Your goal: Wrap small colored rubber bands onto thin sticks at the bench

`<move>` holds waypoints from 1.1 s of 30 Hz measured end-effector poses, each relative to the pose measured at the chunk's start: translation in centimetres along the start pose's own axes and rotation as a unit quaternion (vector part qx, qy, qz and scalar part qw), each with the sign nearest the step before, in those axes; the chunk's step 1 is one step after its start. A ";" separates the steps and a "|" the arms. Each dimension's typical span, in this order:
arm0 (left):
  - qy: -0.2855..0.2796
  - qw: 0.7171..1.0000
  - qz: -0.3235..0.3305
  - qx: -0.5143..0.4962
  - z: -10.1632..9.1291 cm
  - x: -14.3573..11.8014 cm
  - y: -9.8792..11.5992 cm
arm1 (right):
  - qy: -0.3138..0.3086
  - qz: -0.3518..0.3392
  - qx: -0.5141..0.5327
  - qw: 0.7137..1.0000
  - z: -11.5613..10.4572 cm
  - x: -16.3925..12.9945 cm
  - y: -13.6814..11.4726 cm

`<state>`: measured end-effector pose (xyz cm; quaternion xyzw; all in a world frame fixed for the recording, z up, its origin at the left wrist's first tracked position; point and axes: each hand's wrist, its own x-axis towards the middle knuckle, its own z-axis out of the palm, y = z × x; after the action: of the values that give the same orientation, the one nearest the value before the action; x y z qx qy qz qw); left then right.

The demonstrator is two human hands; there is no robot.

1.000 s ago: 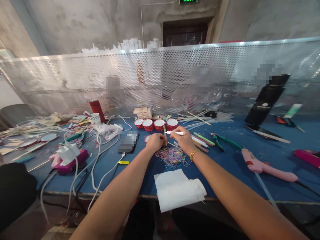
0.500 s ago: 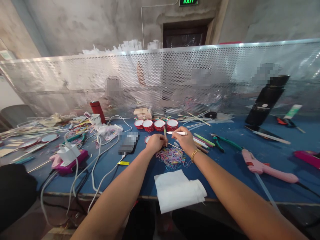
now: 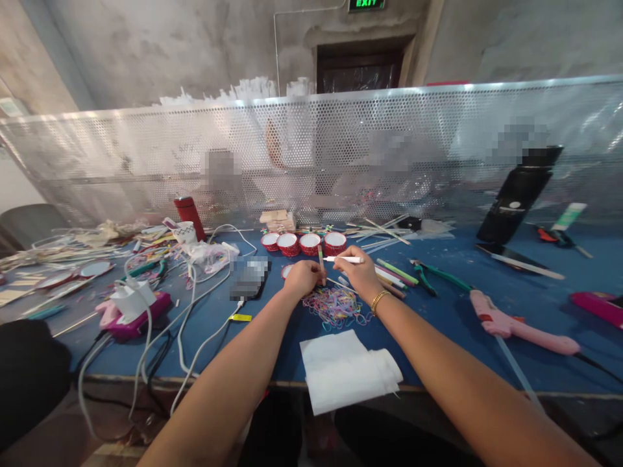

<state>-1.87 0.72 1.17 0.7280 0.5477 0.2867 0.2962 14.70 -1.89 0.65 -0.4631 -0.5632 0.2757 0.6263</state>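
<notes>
A narrow flat wooden stick (image 3: 320, 258) stands nearly upright in the fingers of my left hand (image 3: 302, 279), which is closed around its lower part. My right hand (image 3: 359, 269) grips a white marker pen (image 3: 349, 259), its tip pointing left at the stick; whether tip and stick touch is too small to tell. Just below both hands lies a heap of thin multicoloured rubber bands (image 3: 335, 308). Behind them stand several red-rimmed round pieces with white tops (image 3: 309, 242). Several more coloured pens (image 3: 396, 274) lie right of my right hand.
A folded white cloth (image 3: 348, 370) overhangs the table's front edge. Left are a phone (image 3: 250, 279), white cables and a power strip (image 3: 141, 314). To the right lie green-handled pliers (image 3: 442, 275), a pink glue gun (image 3: 520, 324) and a black bottle (image 3: 520, 194). A perforated metal screen (image 3: 341, 155) stands behind.
</notes>
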 end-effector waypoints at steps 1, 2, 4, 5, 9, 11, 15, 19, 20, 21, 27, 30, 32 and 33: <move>0.000 1.000 0.003 0.001 0.0 0.0 0.0 | -0.005 -0.003 0.001 1.000 0.1 -0.1 -0.1; 0.000 1.000 0.006 0.002 0.0 0.0 0.0 | -0.011 -0.006 0.000 1.000 0.1 -0.1 -0.1; 0.001 1.000 0.006 0.003 0.0 -0.1 0.1 | -0.016 -0.010 -0.005 1.000 0.2 -0.2 -0.2; 0.001 1.000 0.006 0.003 -0.1 -0.2 0.2 | -0.014 -0.008 -0.006 1.000 0.1 -0.2 -0.2; 0.000 1.000 -0.002 -0.007 -0.2 -0.4 0.4 | 0.004 0.003 -0.012 1.000 -0.1 0.0 -0.2; 0.000 1.000 -0.002 -0.004 -0.1 -0.3 0.3 | 0.007 0.002 -0.009 1.000 -0.2 0.0 -0.3; -0.002 1.000 0.004 -0.002 -0.1 -0.2 0.1 | -0.007 -0.004 -0.004 1.000 0.0 -0.2 -0.4; -0.005 1.000 -0.001 -0.005 -0.1 -0.1 0.0 | -0.005 -0.002 -0.018 1.000 -0.1 -0.1 -0.4; -0.006 1.000 -0.005 -0.009 0.0 -0.1 0.0 | 0.002 -0.001 -0.020 1.000 -0.2 -0.1 -0.3; -0.005 1.000 -0.008 -0.013 0.0 -0.1 0.0 | 0.007 -0.001 -0.020 1.000 -0.2 0.0 -0.3; -0.004 1.000 -0.004 -0.016 0.0 -0.2 0.2 | -0.012 -0.012 -0.013 1.000 -0.1 0.0 0.0; -0.002 1.000 -0.009 -0.009 -0.1 -0.3 0.3 | -0.004 -0.009 -0.019 1.000 -0.1 0.1 0.2; -0.003 1.000 -0.009 -0.007 -0.1 -0.3 0.3 | 0.006 -0.005 -0.020 1.000 -0.2 0.2 0.2; -0.003 1.000 -0.007 -0.007 -0.1 -0.2 0.2 | 0.008 -0.004 -0.019 1.000 -0.3 0.2 0.2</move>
<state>-1.89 0.48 1.39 0.7231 0.5496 0.2864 0.3050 15.02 -1.72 0.57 -0.4752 -0.5652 0.2586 0.6229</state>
